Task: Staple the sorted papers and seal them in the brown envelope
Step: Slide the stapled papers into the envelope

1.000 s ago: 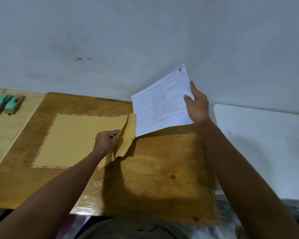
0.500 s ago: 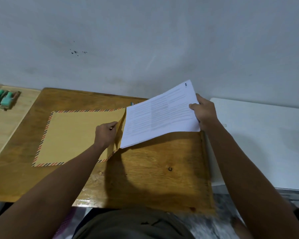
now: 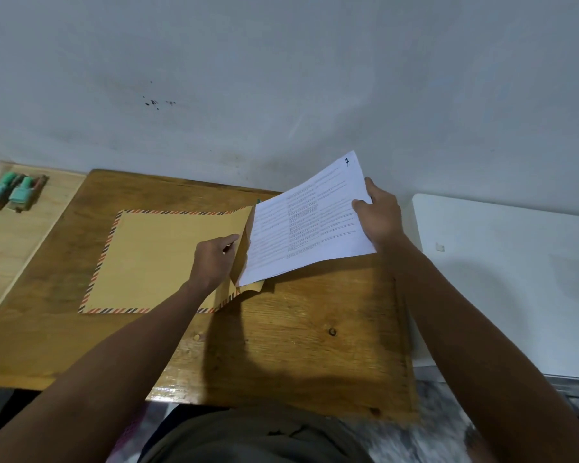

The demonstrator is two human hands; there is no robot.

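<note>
A brown envelope [image 3: 161,259] with a red-and-black striped border lies flat on the wooden table [image 3: 298,345]. My left hand [image 3: 214,259] pinches the upper layer of its open right end and lifts it. My right hand [image 3: 380,212] grips the right edge of a white stack of printed papers [image 3: 301,225], marked "1" in the top corner. The papers are tilted, and their left edge sits at the envelope's mouth, over the flap [image 3: 251,288]. Whether the edge is inside the mouth I cannot tell.
Two teal staplers [image 3: 12,192] lie on a lighter wooden surface [image 3: 10,248] at the far left. A white table [image 3: 508,279] adjoins on the right. A grey wall [image 3: 281,78] rises behind the tables. My lap shows at the bottom edge.
My right hand has brought the papers down and left, from above the table's back edge to the envelope's mouth. My left hand keeps the mouth lifted.
</note>
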